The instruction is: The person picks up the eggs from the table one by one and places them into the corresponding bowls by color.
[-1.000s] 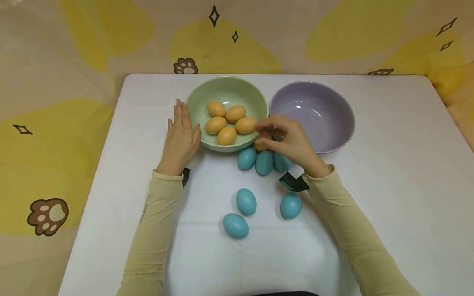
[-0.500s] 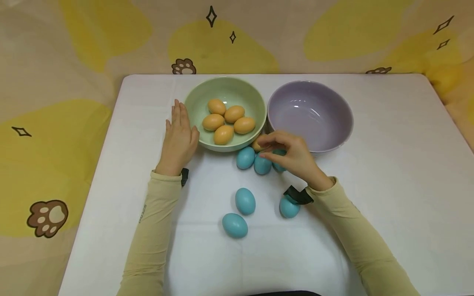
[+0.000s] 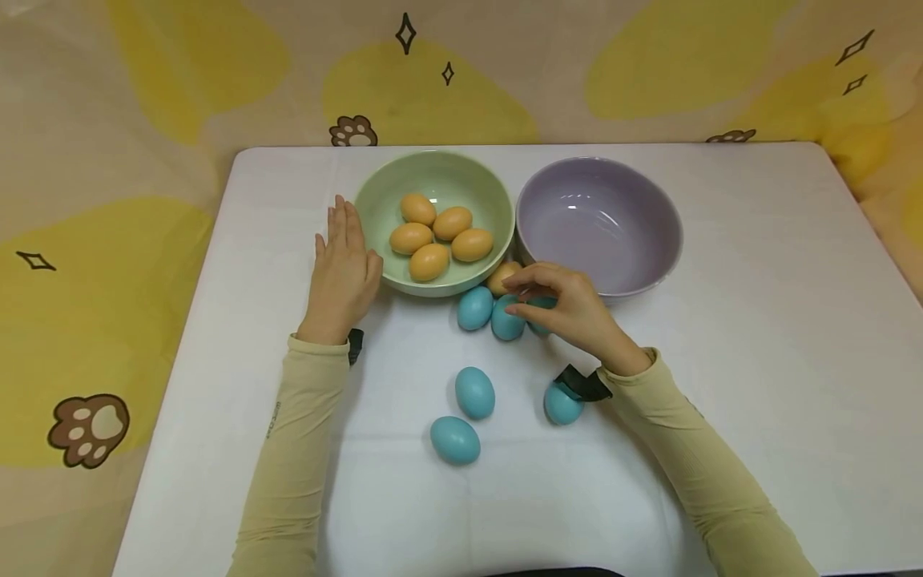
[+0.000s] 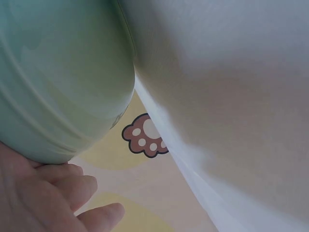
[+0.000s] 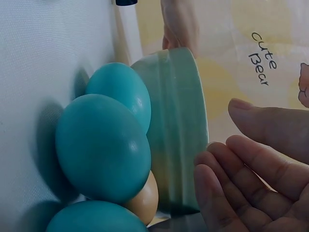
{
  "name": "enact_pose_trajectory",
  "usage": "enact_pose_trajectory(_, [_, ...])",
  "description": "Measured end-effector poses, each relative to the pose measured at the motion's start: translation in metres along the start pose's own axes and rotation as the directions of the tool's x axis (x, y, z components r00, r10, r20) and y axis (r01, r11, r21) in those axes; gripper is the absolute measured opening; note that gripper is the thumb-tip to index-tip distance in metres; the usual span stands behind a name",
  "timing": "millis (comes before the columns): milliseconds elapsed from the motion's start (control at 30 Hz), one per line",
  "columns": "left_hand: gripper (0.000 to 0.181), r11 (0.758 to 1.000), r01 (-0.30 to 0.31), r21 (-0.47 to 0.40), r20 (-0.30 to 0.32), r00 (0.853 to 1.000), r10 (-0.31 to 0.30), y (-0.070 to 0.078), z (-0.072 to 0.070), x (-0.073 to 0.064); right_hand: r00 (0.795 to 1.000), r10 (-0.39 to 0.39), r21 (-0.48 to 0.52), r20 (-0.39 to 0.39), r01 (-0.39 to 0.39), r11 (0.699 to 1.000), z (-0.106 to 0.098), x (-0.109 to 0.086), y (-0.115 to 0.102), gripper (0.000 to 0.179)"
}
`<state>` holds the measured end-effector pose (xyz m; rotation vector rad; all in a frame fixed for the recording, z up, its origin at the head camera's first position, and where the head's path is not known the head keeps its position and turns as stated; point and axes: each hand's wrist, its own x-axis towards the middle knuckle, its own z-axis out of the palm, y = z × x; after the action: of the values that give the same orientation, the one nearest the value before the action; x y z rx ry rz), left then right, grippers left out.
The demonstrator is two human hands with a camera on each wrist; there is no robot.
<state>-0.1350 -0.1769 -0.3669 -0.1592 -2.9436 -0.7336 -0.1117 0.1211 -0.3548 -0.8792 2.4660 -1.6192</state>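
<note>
Left hand [image 3: 337, 276] touching round glossy green bowl [image 3: 472, 188] straight-fingered; right hand [image 3: 570, 308] hovering empty over smooth oval turquoise eggs [image 3: 507, 327], thumb standing apart.

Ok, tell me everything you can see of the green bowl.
The green bowl is round, pale and glossy, like glazed ceramic, with shallow ridges around its outside. It stands upright on the white table, left of the purple bowl; whether the two touch is hard to tell. Five yellow eggs lie inside, with bare space toward the far side. The left hand rests against its left side.
</note>
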Motion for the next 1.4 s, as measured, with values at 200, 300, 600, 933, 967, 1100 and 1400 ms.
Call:
enact_pose_trajectory(200, [0.063,1.000,-0.003,-0.012,-0.002,1.000,0.003,0.000,0.001,0.000,1.000,-0.008,-0.023,-0.009,0.008,1.000,-0.003,-0.002,0.001,0.030])
enact_pose_trajectory(300, [0.063,1.000,-0.005,-0.011,0.001,1.000,0.005,-0.001,0.001,0.000,1.000,-0.014,-0.070,-0.005,0.014,0.997,-0.003,-0.003,0.001,0.032])
enact_pose_trajectory(600, [0.065,0.997,-0.012,0.080,0.025,1.000,0.010,-0.001,-0.004,0.001,0.995,-0.030,-0.274,0.097,0.055,0.960,0.002,0.002,-0.001,0.033])
enact_pose_trajectory(933, [0.065,0.990,-0.002,0.142,0.030,1.000,-0.002,-0.002,-0.006,0.001,0.980,-0.074,-0.545,0.187,0.166,0.822,0.010,0.019,-0.005,0.016])
enact_pose_trajectory(967, [0.064,0.990,0.000,0.143,0.029,1.000,-0.005,-0.002,-0.007,0.001,0.979,-0.077,-0.571,0.191,0.175,0.802,0.012,0.020,-0.005,0.015])
enact_pose_trajectory(1100, [0.064,0.990,0.002,0.143,0.025,1.000,-0.006,-0.004,-0.009,-0.001,0.978,-0.059,-0.680,0.203,0.184,0.710,0.017,0.024,-0.006,0.017])
enact_pose_trajectory(1400, [0.064,0.993,-0.009,0.120,0.022,1.000,0.006,-0.006,-0.006,0.001,0.975,-0.019,-0.819,0.223,0.198,0.539,0.022,0.027,-0.003,0.004])
